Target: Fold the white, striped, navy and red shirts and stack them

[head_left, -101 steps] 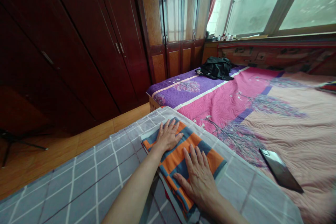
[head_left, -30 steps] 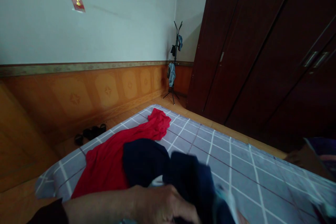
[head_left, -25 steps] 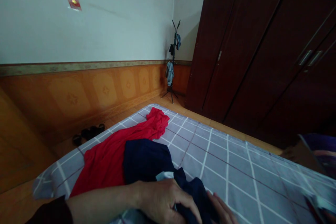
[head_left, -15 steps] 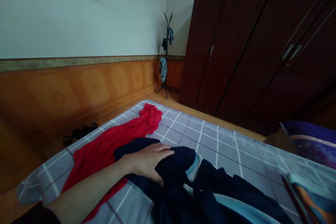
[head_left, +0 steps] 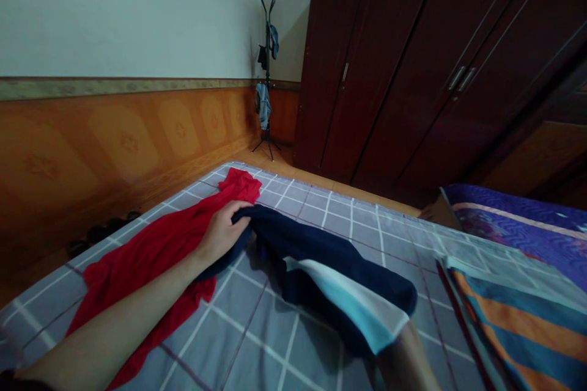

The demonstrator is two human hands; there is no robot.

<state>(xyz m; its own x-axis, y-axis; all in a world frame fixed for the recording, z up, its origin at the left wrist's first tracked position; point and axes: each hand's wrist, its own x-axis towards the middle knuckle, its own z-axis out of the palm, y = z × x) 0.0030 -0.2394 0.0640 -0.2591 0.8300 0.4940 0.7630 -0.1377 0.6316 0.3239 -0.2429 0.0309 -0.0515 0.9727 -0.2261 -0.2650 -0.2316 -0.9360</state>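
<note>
My left hand [head_left: 224, 231] pinches the far left end of a dark navy garment [head_left: 316, 244] with a white and light-blue panel. The garment is partly lifted and stretched toward the lower right. There my right hand [head_left: 406, 348] is at its near end, blurred, its fingers mostly hidden by the cloth. A crumpled red garment [head_left: 169, 238] lies on the checked grey bed sheet [head_left: 284, 342], beneath and beside my left forearm.
Folded striped orange and blue cloth [head_left: 527, 317] lies at the right of the bed. Beyond it is a purple bundle [head_left: 504, 214]. A coat rack [head_left: 267, 73] stands in the corner beside a dark red wardrobe [head_left: 389, 73]. Dark shoes [head_left: 101, 231] are on the floor at left.
My left hand has gone from lying spread on the navy garment to gripping its end. My right hand has come into view, and the garment is now raised and stretched. The view has shifted right.
</note>
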